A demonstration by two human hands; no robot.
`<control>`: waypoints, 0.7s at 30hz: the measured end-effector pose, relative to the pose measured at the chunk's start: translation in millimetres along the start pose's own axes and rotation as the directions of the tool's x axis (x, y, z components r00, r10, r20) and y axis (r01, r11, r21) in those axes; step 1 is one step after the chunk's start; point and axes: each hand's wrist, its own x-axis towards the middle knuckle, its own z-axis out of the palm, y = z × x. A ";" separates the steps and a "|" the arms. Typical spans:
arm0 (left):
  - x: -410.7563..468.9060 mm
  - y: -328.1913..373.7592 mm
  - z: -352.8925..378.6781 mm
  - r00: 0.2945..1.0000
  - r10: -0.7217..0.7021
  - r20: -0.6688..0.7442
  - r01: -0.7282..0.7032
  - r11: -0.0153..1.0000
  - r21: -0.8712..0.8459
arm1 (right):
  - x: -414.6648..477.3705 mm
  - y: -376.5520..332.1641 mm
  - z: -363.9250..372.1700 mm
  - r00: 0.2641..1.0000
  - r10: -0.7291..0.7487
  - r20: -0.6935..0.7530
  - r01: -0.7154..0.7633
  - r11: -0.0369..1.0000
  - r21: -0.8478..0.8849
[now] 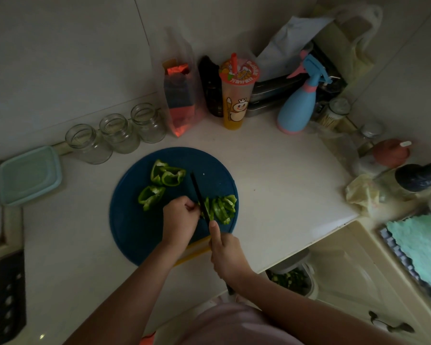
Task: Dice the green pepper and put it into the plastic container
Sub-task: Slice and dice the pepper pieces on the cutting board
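Green pepper [223, 209] half cut, blade tight against the fingers

On the round blue board [135, 232] the pepper lies in 3 lots: a fan of strips to the right of the blade, and 2 bigger uncut chunks [168, 174] further back on the left. The left hand [181, 215] is curled knuckles-up over the piece being cut, most of which it hides. The right hand [224, 250] is wrapped round the handle of a dark knife [199, 195], forefinger laid along the top.

What worries me is how close that blade runs to the left knuckles; they look to be touching or all but. The room is dim, so a slip or a fingertip creeping out could mean a cut. The strips also sit right by the board's rim, and a sideways push of the knife could send them onto the counter. They are strips, not dice, so crosswise cuts are still due. The teal plastic container [29, 175] stands well apart at the far left with what seems a lid on, so carrying handfuls over risks dropping bits
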 end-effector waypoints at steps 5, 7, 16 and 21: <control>1.4 0.5 -2.2 0.999 0.030 0.034 -0.031 0.998 0.051 | 1.1 -1.3 1.0 1.000 -0.009 0.001 0.009 1.000 -0.021; 2.7 1.6 -3.7 0.998 0.034 0.055 -0.038 0.997 0.068 | 2.1 -1.9 1.6 1.000 0.001 0.005 -0.001 1.000 -0.010; 8.8 6.2 -11.1 0.992 0.007 0.122 -0.019 0.995 0.095 | 1.6 -13.5 0.2 1.000 0.002 -0.007 -0.003 0.993 -0.118; 11.1 3.4 -11.9 0.990 0.022 0.137 -0.036 0.994 0.102 | 4.4 -15.4 4.3 1.000 0.025 -0.011 -0.027 0.990 -0.137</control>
